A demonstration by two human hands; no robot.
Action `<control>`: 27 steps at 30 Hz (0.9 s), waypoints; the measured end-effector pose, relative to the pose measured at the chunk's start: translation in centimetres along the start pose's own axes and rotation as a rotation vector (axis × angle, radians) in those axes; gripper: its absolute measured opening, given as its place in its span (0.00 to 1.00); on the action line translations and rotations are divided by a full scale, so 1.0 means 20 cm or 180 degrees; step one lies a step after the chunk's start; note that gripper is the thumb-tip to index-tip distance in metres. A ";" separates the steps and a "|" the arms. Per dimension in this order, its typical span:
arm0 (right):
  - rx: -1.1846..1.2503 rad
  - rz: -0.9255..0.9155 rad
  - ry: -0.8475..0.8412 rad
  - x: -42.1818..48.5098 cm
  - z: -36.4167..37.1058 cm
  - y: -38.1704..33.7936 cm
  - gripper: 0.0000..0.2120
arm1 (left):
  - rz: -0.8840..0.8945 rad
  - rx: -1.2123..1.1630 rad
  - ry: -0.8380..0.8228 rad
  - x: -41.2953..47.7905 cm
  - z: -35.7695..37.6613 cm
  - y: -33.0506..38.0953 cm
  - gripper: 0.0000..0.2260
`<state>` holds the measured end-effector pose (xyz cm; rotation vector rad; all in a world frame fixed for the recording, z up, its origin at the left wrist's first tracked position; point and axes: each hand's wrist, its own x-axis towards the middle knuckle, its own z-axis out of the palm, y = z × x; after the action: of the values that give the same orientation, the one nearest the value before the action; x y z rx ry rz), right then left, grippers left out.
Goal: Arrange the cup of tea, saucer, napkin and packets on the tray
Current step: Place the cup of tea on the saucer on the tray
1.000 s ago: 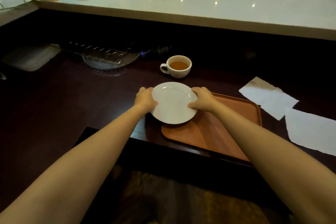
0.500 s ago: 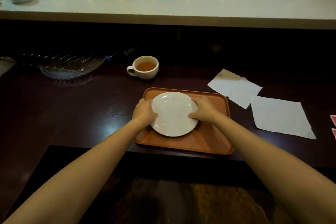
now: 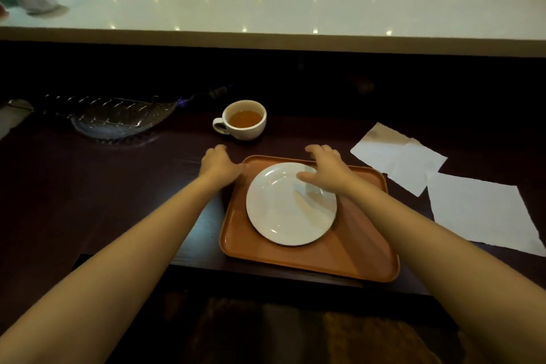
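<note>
The round white saucer (image 3: 291, 204), glossy and empty, is lying on the orange tray (image 3: 310, 260); my left hand (image 3: 220, 164) and right hand (image 3: 326, 170) are hovering open, gripping nothing.

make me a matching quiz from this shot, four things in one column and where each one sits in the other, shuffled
Things:
1. round white saucer
2. white cup of amber tea
3. two white paper napkins
4. clear glass leaf-shaped dish

Places:
A. on the dark counter beyond the tray's far edge
B. far left of the counter
C. lying on the orange plastic tray
D. flat on the counter, right of the tray

Pairs: 1-C, 2-A, 3-D, 4-B
</note>
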<state>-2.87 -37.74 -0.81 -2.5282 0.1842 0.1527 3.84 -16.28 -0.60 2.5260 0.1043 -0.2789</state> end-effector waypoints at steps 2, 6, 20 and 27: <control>0.0215 -0.0103 -0.0120 0.08 0.00 -0.06 0.34 | -0.0138 -0.0135 0.0008 0.09 -0.04 -0.04 0.39; 0.0344 -0.0131 -0.0204 0.25 0.05 -0.17 0.37 | 0.0022 -0.0129 0.0114 0.26 -0.09 -0.09 0.43; 0.1180 -0.0325 0.0417 0.67 0.29 -0.25 0.42 | 0.1235 -0.0737 -0.0592 0.67 -0.13 -0.13 0.40; 0.1619 -0.0372 0.0573 0.67 0.34 -0.25 0.41 | 0.1257 -0.1029 -0.0677 0.66 -0.12 -0.13 0.39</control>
<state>10.70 -31.06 -5.56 -2.0355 0.1258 -0.1529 16.74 -12.63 -3.13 2.1240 -0.3977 -0.3368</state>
